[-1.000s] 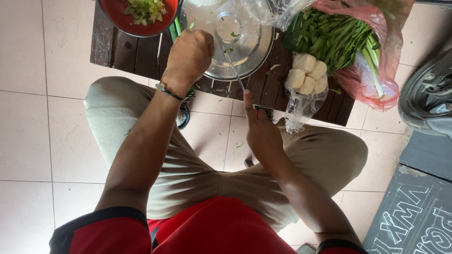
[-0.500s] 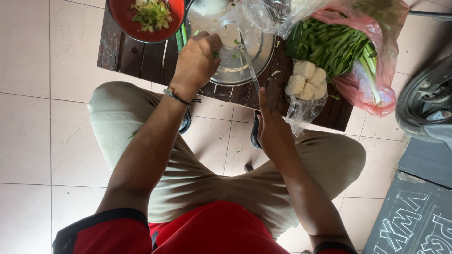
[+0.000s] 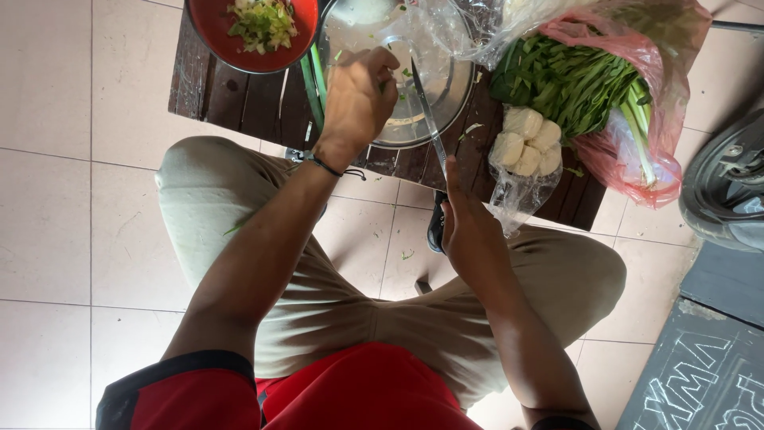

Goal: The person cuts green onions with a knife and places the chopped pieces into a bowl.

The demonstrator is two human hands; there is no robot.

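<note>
Left hand [image 3: 358,99] curled shut over the metal bowl [image 3: 434,87] on the low wooden table [image 3: 239,99], what is gripped hidden, right hand [image 3: 469,231] closed around a knife [image 3: 427,111], blade angled over the bowl rim, red bowl [image 3: 219,36] and bagged greens [image 3: 573,80] alongside

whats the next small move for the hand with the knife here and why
Probably bring the knife forward over the metal bowl toward what the left hand grips. The right hand holds the handle near the knees, the blade already points over the bowl, and the left hand waits above it. What it grips is hidden.
</note>
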